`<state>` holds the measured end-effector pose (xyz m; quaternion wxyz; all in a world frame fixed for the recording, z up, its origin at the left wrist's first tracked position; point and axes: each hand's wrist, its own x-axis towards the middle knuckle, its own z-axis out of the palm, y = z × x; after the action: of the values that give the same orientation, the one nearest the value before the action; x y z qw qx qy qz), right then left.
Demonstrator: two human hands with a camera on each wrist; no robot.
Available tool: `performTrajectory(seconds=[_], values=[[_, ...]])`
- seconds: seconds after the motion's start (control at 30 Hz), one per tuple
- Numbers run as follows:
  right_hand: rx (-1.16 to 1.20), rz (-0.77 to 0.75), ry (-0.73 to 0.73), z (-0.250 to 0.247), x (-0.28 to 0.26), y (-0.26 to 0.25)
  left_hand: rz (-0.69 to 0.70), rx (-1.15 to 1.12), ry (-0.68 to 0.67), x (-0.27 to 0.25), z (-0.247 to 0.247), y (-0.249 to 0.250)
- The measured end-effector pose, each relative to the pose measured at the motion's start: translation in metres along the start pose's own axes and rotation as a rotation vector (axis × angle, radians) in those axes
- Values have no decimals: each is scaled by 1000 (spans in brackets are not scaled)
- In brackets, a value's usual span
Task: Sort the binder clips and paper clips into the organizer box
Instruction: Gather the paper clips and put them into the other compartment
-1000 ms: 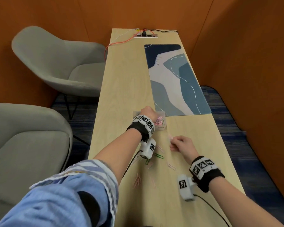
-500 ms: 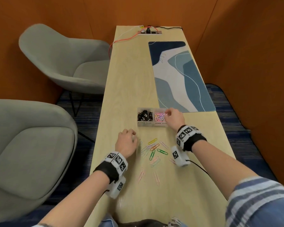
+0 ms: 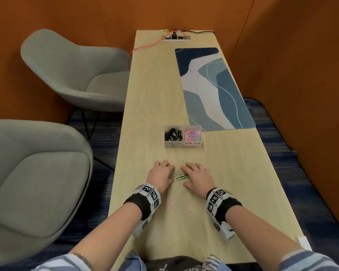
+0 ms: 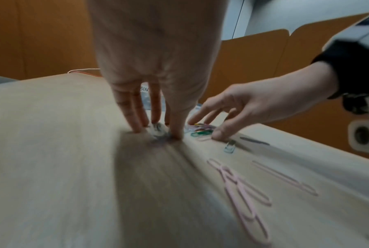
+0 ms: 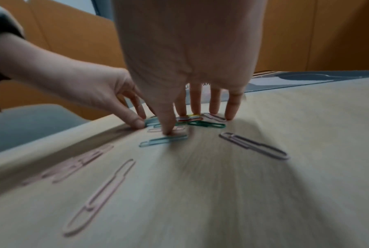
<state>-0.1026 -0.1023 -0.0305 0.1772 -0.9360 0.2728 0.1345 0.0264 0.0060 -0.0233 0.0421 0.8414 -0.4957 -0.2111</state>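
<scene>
The clear organizer box [image 3: 202, 144] stands mid-table, with black binder clips [image 3: 173, 134] in its left compartment and coloured paper clips [image 3: 193, 135] in its right one. Nearer to me a small pile of coloured paper clips [image 3: 181, 175] lies between my two hands. My left hand [image 3: 161, 174] touches the table at the pile's left with straight fingers [image 4: 134, 124]; blurred clips sit under them. My right hand [image 3: 195, 173] rests spread fingertips [image 5: 230, 115] on the pile's right side [image 5: 192, 120]. Loose pink clips [image 3: 170, 205] lie closer to me.
A blue patterned desk mat [image 3: 213, 89] lies behind the box on the right. A power strip [image 3: 175, 37] with cables sits at the far end. Two grey chairs [image 3: 70, 75] stand left of the table. More single clips [image 5: 253, 145] lie by my right wrist.
My right hand has come back from the paper clip compartment to the pile. My left hand has slid right. The scattered coloured clips now lie bunched closer together between the hands.
</scene>
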Motion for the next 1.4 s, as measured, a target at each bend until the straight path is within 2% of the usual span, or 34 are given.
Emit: performTrajectory(seconds=[0.13,0.37,0.57,0.67,0.83,0.97,1.1,1.23,1.4], values=[[-49,-41,106,1,-1,0,19,-22,40,-1,5,-1],[-141,-53,53,-4,1,-5,36,24,67,1,12,5],[186,149,69,-12,5,12,-55,-247,-10,11,6,-2],[409,260,136,-17,2,19,-121,-407,-25,19,2,-3],[783,427,204,-20,1,36,-150,-617,9,36,-20,17],[963,524,225,-16,5,47,-152,-693,109,68,-50,44],[1174,552,204,-19,7,54,-240,-682,181,107,-72,61],[1290,524,172,-35,9,59,-284,-661,149,129,-75,58],[1320,491,210,-67,30,59,-262,-691,214,122,-74,45]])
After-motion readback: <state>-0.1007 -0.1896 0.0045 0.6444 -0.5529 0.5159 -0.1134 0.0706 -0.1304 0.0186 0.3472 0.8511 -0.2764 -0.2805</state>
